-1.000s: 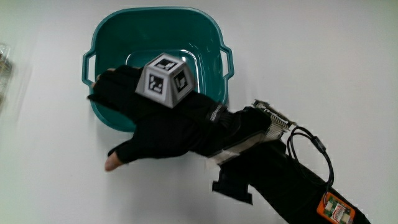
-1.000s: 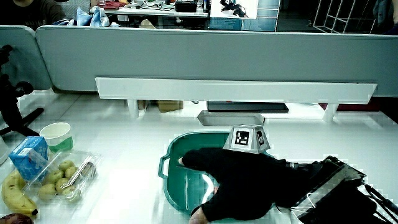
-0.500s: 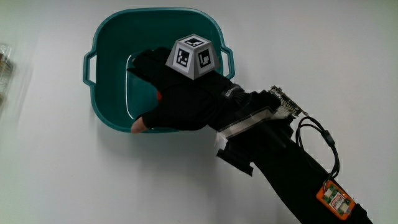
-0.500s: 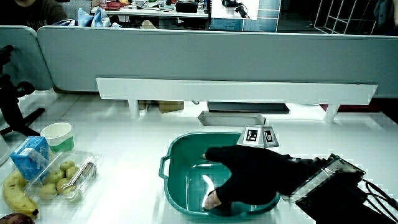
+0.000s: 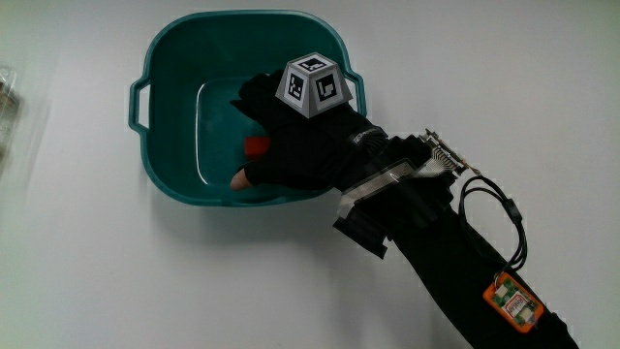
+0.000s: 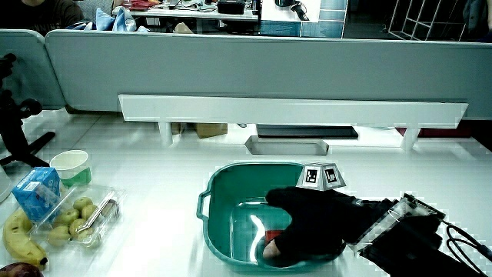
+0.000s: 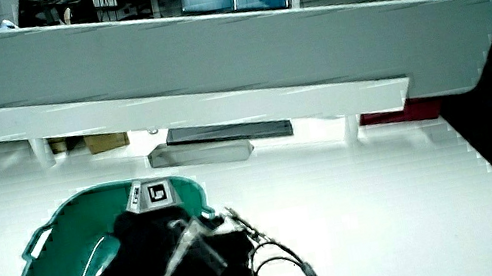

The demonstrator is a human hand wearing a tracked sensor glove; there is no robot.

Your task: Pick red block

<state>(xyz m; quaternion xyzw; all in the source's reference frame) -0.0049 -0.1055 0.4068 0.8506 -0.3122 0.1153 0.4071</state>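
hand: your hand [image 5: 291,155] is down inside the tub [image 5: 174,58], low over its floor, with the marker cube [image 5: 315,85] on its back near the tub's 3 o'clock handle.
what changed: a second ago your hand was over the tub's rim at about 6 o'clock, thumb out on the table; half a second ago it had swung in over the bowl; now it has sunk lower and the fingers have drawn in.
block: the red block [image 5: 257,146] sits on the tub floor near its middle, a sliver of red showing at the edge of your palm; in a side view it shows red [image 6: 274,235] just under the glove.
fingers: curled down around the block, thumb tip [image 5: 239,179] at its 6 o'clock side; contact looks likely, but you can't call it a firm hold from these views.
meaning: the reach looks finished and the closing step is under way; the lift is not yet done.
next: pinch fully, then rise straight up, clear of the rim.
risk: the tub could slide or tip if your wrist drags its rim.
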